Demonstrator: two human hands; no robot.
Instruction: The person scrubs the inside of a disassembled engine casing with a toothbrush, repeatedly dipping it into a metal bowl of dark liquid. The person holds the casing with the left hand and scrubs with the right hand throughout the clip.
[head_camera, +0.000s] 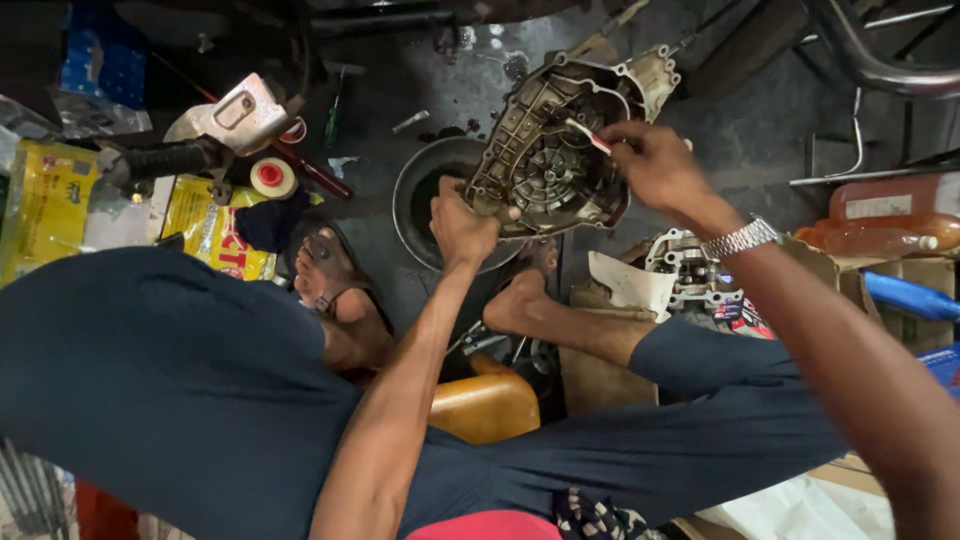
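Engine cover (560, 150), lower edge hidden by gripping left hand (462, 225); right hand (655, 165) pinches a brush (588, 135).

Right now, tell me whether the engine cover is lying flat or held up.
Held up: the left hand grips the engine cover, tilted above the round pan.

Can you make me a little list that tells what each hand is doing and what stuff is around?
place: a dark workshop floor, seen from above, the person seated
left hand: grips the lower edge of a metal engine cover, held tilted over a round dark pan
right hand: pinches a small brush with a red and white handle against the inside of the cover
wrist: a metal watch on the right arm
nearby: a roll of tape with a red middle, yellow packets, an orange bottle
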